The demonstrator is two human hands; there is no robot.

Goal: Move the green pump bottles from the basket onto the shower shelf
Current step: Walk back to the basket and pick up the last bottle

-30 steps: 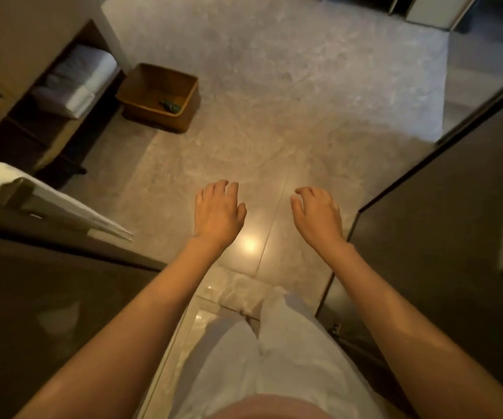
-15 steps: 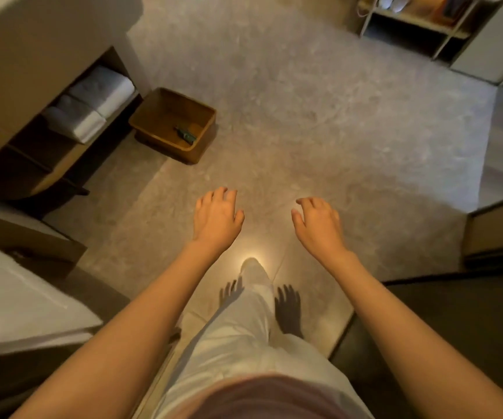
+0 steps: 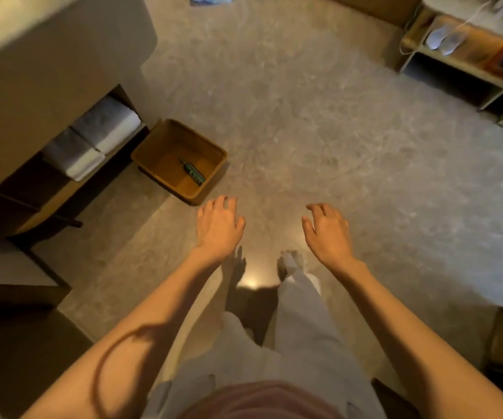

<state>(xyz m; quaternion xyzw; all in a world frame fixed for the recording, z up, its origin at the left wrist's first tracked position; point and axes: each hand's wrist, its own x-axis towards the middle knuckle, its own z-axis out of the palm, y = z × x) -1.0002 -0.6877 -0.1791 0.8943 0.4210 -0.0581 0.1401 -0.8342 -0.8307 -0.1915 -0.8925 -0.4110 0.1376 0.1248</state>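
A brown woven basket (image 3: pixel 156 146) stands on the stone floor beside the vanity. One green pump bottle (image 3: pixel 193 173) lies on its side on the basket's bottom, near the right wall. My left hand (image 3: pixel 218 226) hovers palm down just below and right of the basket, fingers apart and empty. My right hand (image 3: pixel 327 231) hangs level with it further right, also empty with fingers spread. No shower shelf shows in this view.
A vanity (image 3: pixel 47 62) fills the upper left, with folded white towels (image 3: pixel 93 137) on its lower shelf next to the basket. A low open rack (image 3: pixel 467 55) with slippers stands at the top right. My white trouser legs (image 3: pixel 301 313) are below my hands.
I have walked forward out of the dark doorway. The basket has come closer to my left hand, and the rack at the top right has come into view. Both hands stayed empty.
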